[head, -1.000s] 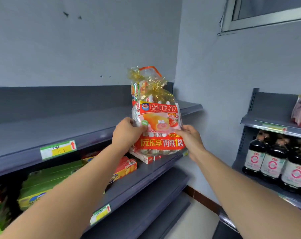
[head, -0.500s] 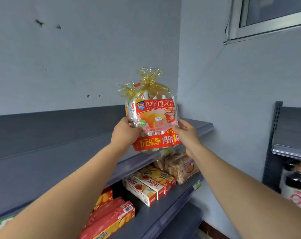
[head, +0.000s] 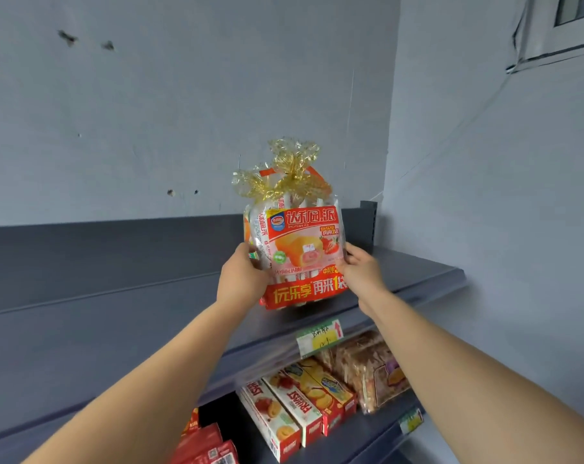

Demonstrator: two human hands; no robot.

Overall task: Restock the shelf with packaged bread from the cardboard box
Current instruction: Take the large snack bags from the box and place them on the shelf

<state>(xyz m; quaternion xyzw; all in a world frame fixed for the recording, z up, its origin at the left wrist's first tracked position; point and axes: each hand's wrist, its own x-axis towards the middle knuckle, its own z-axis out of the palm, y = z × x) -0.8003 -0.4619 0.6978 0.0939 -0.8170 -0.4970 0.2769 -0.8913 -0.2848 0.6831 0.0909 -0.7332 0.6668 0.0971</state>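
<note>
Head view. Bread pack at frame centre, upright, gold bow on top, base now at or just above the rear right of the top shelf; contact with the deck not resolvable. Half a second earlier, held higher in front of the shelf edge; a second earlier, lower still, level with the shelf below. Hence: lift complete, pack brought over the deck, placement phase reached, release not yet made. A second bow just behind and left of the first, suggesting another pack already standing there.

Left hand clasped on the pack's left side, thumb on the front face, fingers hidden behind. Right hand clasped on the right side, fingertips on the front edge. Both forearms stretched up and forward from the lower corners of the frame, converging on the pack, wrists roughly level.

Price tag on the shelf lip directly below the pack. On the lower shelf, lower centre: boxed biscuits and clear-wrapped loaves. Cardboard box out of view.

Likely next: set down flush, then let go.
</note>
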